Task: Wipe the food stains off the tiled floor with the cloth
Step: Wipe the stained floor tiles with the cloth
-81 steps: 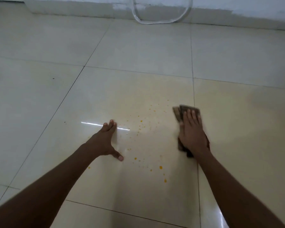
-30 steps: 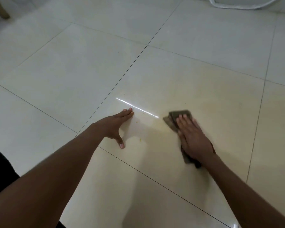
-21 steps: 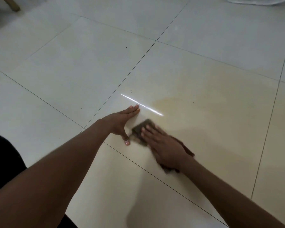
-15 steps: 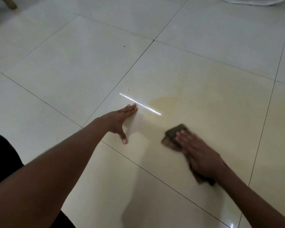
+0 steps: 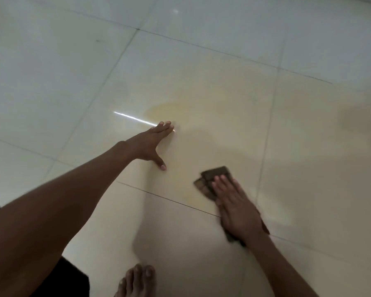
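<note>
A dark brown folded cloth point(image 5: 214, 175) lies flat on the cream tiled floor point(image 5: 212, 82), across a grout line at lower right. My right hand point(image 5: 236, 207) presses down on it, palm flat, fingers together and pointing away from me; the cloth's far end sticks out past my fingertips. My left hand point(image 5: 152, 142) rests flat on the tile to the left, fingers stretched out, thumb spread, holding nothing. A faint yellowish smear point(image 5: 169, 109) shows on the tile just beyond my left fingertips. I see no orange specks on the floor.
My bare foot point(image 5: 137, 279) stands at the bottom edge, near my right forearm. A dark piece of my clothing point(image 5: 69, 281) fills the lower left corner. A bright streak of reflected light point(image 5: 133, 118) lies left of the smear. Tiles stretch away on all sides.
My right hand has dragged the cloth toward me and to the right, onto the grout line. The orange specks seen earliest are gone. My left hand stays planted; my foot has come into view.
</note>
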